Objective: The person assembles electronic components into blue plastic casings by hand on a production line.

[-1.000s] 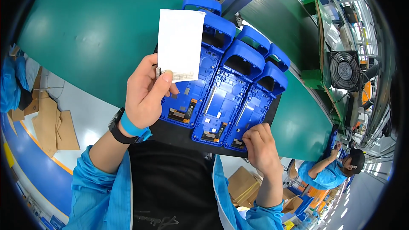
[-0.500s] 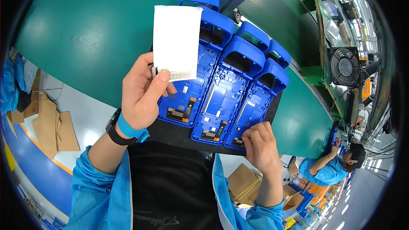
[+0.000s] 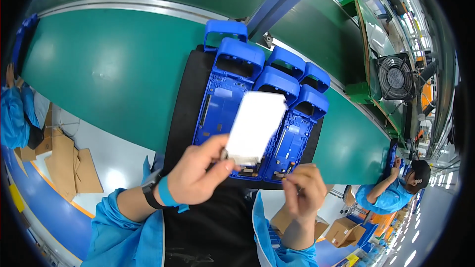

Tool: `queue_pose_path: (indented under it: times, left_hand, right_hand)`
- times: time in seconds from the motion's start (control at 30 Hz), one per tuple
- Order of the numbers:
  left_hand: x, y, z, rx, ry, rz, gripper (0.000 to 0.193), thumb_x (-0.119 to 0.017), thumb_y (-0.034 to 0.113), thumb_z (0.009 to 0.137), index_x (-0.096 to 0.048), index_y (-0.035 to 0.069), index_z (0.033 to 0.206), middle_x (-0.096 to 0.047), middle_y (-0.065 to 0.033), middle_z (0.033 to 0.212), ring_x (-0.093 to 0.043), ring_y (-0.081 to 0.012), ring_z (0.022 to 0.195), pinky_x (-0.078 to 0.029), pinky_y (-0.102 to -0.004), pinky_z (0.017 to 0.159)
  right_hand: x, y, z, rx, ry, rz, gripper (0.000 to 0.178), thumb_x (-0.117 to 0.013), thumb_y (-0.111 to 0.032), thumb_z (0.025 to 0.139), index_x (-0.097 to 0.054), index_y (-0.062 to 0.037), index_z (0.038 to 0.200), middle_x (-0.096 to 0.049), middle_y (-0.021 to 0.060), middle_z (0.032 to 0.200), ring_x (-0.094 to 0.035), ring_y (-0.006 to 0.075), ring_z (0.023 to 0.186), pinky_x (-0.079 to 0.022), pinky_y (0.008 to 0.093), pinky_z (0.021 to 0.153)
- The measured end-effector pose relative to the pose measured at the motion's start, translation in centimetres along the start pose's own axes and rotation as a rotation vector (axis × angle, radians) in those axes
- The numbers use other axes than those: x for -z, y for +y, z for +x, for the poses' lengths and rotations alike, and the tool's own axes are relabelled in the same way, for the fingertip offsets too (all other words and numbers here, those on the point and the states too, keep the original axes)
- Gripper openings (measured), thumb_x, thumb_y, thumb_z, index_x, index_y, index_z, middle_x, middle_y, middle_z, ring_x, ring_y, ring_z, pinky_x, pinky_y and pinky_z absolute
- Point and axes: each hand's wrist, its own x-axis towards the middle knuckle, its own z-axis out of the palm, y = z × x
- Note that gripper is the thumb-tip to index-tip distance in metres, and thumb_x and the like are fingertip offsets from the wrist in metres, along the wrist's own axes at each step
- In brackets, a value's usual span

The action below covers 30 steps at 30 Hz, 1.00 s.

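Observation:
My left hand (image 3: 198, 170) pinches the lower edge of a white sheet (image 3: 255, 126) between thumb and fingers. The sheet is tilted and covers much of the middle blue plastic housing (image 3: 279, 80). Close to the near end of the right blue housing (image 3: 295, 136), my right hand (image 3: 306, 190) has its thumb and forefinger pinched together. Whatever those fingertips hold is too small to make out. The left blue housing (image 3: 225, 101) lies beside the middle one, its inner face up. All three have raised frames at their far ends and rest on a black mat (image 3: 182, 118).
A green worktable (image 3: 114, 69) carries the mat, with a metal rail (image 3: 143, 4) along its far side. A blue-grey post (image 3: 287, 2) rises behind the housings. At right are a fan (image 3: 395, 75) and a co-worker (image 3: 391, 188). Flattened cardboard (image 3: 64, 160) lies at left.
My left hand has brought the white sheet down and to the right, from over the left housing to over the middle one. My right hand has moved slightly down. The view has shifted.

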Motion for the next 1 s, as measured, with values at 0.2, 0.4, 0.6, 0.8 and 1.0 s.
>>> queue_pose_path:
  times: [0.2, 0.4, 0.6, 0.8, 1.0]
  left_hand:
    - [-0.5, 1.0, 0.1, 0.041, -0.184, 0.118, 0.040, -0.052, 0.005, 0.098, -0.046, -0.006, 0.136, -0.069, -0.0194, 0.099, -0.071, -0.0293, 0.087, -0.054, -0.0350, 0.077]
    - [-0.2, 1.3, -0.1, -0.051, -0.296, 0.259, 0.040, -0.052, 0.005, 0.098, -0.046, -0.007, 0.135, -0.066, -0.0227, 0.094, -0.067, -0.0389, 0.081, -0.052, -0.0401, 0.070]
    - [0.0, 1.7, -0.5, -0.030, -0.347, 0.202, 0.038, -0.053, 0.003, 0.097, -0.047, -0.007, 0.133, -0.066, -0.0229, 0.093, -0.067, -0.0401, 0.080, -0.052, -0.0413, 0.068]
    - [-0.4, 2.4, 0.0, -0.027, -0.367, 0.249, 0.037, -0.053, 0.002, 0.096, -0.048, -0.006, 0.132, -0.067, -0.0220, 0.091, -0.067, -0.0393, 0.078, -0.052, -0.0412, 0.067]
    - [-0.7, 2.1, -0.1, 0.104, -0.382, 0.318, 0.039, -0.053, 0.002, 0.097, -0.048, -0.006, 0.135, -0.071, -0.0147, 0.091, -0.072, -0.0283, 0.082, -0.056, -0.0349, 0.074]
  right_hand:
    - [-3.5, -2.4, 1.8, 0.105, -0.032, 0.019, 0.025, -0.078, 0.008, 0.069, -0.067, -0.0015, 0.089, -0.064, 0.0102, 0.082, -0.061, 0.0262, 0.070, -0.049, 0.0340, 0.061]
    - [-4.6, -2.6, 1.9, 0.123, -0.065, 0.015, 0.024, -0.079, 0.006, 0.070, -0.068, -0.0007, 0.090, -0.065, 0.0110, 0.085, -0.062, 0.0270, 0.070, -0.050, 0.0346, 0.059]
    - [-4.0, -2.7, 1.4, 0.098, -0.116, 0.094, 0.024, -0.078, 0.007, 0.069, -0.067, -0.0003, 0.090, -0.065, 0.0115, 0.087, -0.062, 0.0269, 0.071, -0.050, 0.0342, 0.060]
    - [-3.6, -2.7, 1.2, 0.126, -0.117, 0.057, 0.027, -0.077, 0.006, 0.069, -0.064, -0.0007, 0.092, -0.064, 0.0114, 0.086, -0.061, 0.0271, 0.070, -0.049, 0.0346, 0.059]
    - [-4.5, -1.7, 0.8, 0.150, -0.135, -0.026, 0.029, -0.075, 0.006, 0.068, -0.060, -0.0015, 0.093, -0.062, 0.0113, 0.085, -0.059, 0.0285, 0.069, -0.048, 0.0357, 0.058]
